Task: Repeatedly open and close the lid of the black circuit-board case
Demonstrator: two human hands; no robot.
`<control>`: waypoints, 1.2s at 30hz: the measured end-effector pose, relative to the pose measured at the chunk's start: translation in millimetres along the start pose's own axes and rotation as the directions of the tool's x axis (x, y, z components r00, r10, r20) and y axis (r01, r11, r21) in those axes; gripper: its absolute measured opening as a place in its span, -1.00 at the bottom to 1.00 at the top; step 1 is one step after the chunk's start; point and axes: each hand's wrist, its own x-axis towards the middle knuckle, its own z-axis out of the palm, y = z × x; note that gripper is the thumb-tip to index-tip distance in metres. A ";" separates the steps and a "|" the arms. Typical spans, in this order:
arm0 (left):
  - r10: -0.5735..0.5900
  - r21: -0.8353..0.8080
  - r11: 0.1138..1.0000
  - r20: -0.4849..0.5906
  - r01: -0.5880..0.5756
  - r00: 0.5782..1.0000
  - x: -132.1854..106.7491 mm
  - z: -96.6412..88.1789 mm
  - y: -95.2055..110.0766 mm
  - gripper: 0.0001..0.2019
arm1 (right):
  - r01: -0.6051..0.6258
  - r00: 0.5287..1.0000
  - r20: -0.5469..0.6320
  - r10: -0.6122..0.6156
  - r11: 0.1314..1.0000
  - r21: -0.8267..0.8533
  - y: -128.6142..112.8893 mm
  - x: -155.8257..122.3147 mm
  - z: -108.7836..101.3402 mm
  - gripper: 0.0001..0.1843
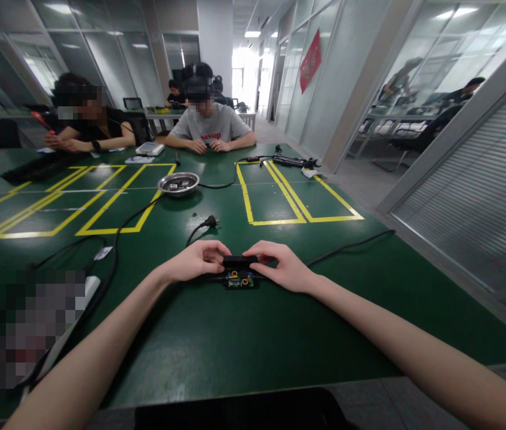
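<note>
"Fingers (218, 246) first: what do they have hold of?"

"One black cover (240, 261), narrow and set crosswise. The left hand (195, 261) pinches its left end between thumb and fingers, and the right hand (283, 267) does the same at the other end. Both are closed down to the thickness of the piece."

"And where is that piece, exactly?"

"Right by a small circuit board (241, 283), on its far side, over the near part of the green bench (181, 346). Whether cover and board touch, I can't tell."

"What shows on the board?"

"Two copper-coloured rings, with blue and yellow bits beside them. A black cable (351, 248) stretches away to the right from behind the right hand."

"Further out?"

"A black plug (210, 221) lies just past the hands. Beyond it stands a metal bowl (181, 193) with small metal parts (184, 186) inside. Yellow tape (279, 223) outlines rectangles on the surface, and a co-worker (210, 125) in a grey shirt sits across."
</note>
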 end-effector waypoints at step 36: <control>0.083 0.319 0.945 -0.017 -0.073 0.996 1.2 18.5 9.9 -0.70 | 0.123 0.964 0.245 -0.108 0.991 -0.048 -3.1 3.1 -5.2 -0.78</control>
